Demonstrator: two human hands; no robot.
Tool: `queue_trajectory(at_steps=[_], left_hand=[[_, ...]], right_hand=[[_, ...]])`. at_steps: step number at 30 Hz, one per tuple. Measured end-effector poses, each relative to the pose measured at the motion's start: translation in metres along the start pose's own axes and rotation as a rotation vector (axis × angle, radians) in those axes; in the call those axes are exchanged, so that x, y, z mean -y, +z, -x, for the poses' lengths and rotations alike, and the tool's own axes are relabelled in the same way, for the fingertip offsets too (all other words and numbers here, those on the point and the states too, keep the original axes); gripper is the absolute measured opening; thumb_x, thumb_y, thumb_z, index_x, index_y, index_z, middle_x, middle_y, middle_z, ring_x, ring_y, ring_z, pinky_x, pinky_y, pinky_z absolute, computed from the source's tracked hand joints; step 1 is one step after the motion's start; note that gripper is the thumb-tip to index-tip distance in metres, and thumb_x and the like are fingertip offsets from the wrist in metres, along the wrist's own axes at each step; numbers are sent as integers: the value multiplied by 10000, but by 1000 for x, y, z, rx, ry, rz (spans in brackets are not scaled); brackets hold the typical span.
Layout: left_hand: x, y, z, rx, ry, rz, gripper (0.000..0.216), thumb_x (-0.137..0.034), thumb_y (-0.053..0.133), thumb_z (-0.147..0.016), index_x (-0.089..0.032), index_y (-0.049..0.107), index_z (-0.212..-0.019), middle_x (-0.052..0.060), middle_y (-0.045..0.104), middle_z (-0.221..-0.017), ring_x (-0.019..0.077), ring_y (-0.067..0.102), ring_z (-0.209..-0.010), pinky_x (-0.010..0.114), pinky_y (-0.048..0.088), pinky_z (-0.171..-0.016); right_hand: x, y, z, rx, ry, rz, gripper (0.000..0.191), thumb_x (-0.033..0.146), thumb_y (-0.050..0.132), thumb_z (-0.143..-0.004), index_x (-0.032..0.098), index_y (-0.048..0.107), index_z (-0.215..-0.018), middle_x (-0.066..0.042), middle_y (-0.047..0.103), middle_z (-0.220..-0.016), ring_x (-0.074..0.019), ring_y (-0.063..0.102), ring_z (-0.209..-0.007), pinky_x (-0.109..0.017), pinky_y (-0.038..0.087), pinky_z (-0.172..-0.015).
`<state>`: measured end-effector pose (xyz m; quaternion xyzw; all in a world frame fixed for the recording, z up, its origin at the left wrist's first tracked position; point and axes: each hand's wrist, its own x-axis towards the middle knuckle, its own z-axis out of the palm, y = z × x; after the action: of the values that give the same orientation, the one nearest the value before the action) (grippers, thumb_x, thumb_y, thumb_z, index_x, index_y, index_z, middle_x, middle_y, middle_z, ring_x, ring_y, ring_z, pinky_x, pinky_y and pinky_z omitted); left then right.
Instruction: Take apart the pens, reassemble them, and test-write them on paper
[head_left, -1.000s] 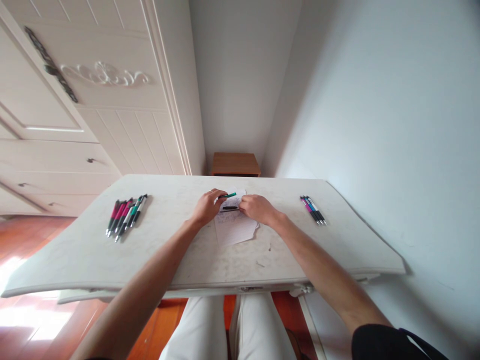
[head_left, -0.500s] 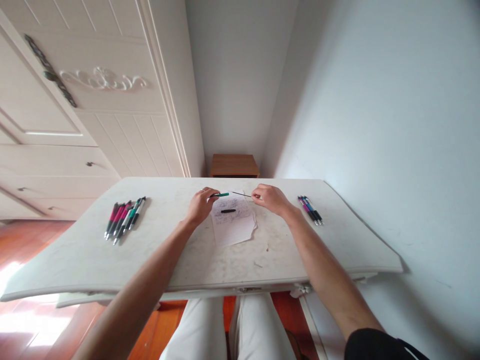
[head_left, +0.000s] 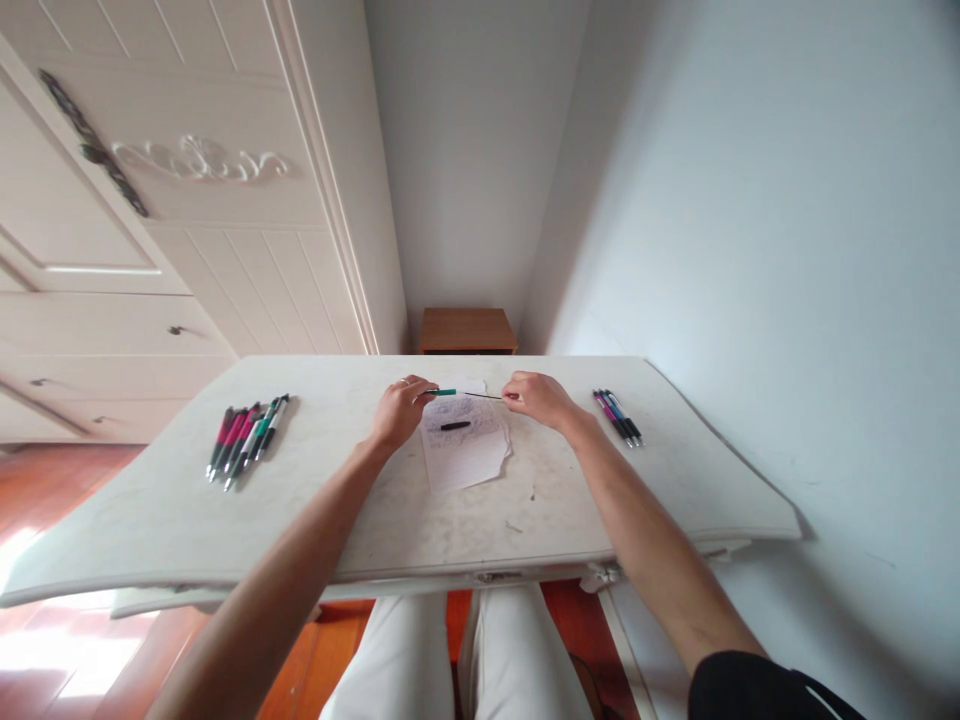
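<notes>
My left hand (head_left: pixel 401 408) is closed on a green pen barrel (head_left: pixel 444 392), which points right. Opposite it, my right hand (head_left: pixel 536 396) pinches a thin dark pen refill (head_left: pixel 482 396); its tip points left toward the barrel's end, with a small gap between them. Both hands are just above the far part of the table. Below them lies a scribbled sheet of paper (head_left: pixel 469 465), and on it rests a short black pen part (head_left: pixel 454 426). My fingers hide the other ends of the barrel and the refill.
On the left of the white table (head_left: pixel 570 520) lies a group of several pens (head_left: pixel 246 440), pink, green and white. Several more pens (head_left: pixel 619 418) lie at the right. A wooden box-like stand (head_left: pixel 466 330) is behind the table, a wall to the right.
The refill in my right hand has tilted slightly, its tip now lower and more level with the green barrel. Both hands otherwise keep nearly the same place.
</notes>
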<state>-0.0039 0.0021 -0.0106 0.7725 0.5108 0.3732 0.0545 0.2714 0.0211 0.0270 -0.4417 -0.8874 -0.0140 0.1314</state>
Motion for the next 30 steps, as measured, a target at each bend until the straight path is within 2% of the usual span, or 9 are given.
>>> queue_trajectory(at_steps=[6,18,30], left_hand=[[1,-1,0,-10,-17,-32,209,-184,527,-871,-195,713,-965,73,695,-974,212,629,-893,342,485,-845],[3,0,-1,-1,73,-84,199,-148,566,-848,-207,722,-957,59,706,-950,203,634,-868,336,471,-825],[-3,6,1,68,147,1,177,-159,573,-851,-208,723,-931,49,717,-920,191,646,-873,314,473,-826]], right_hand=[[3,-3,1,-3,15,-2,184,177,549,-831,196,689,-714,-26,606,-772,-124,510,-651,-243,274,-590],[3,0,0,-20,-20,-8,186,163,570,-829,197,696,-696,-26,596,-757,-128,517,-660,-249,272,-582],[15,6,-4,-119,-140,16,189,173,552,-874,183,681,-736,-33,574,-752,-138,518,-710,-246,312,-624]])
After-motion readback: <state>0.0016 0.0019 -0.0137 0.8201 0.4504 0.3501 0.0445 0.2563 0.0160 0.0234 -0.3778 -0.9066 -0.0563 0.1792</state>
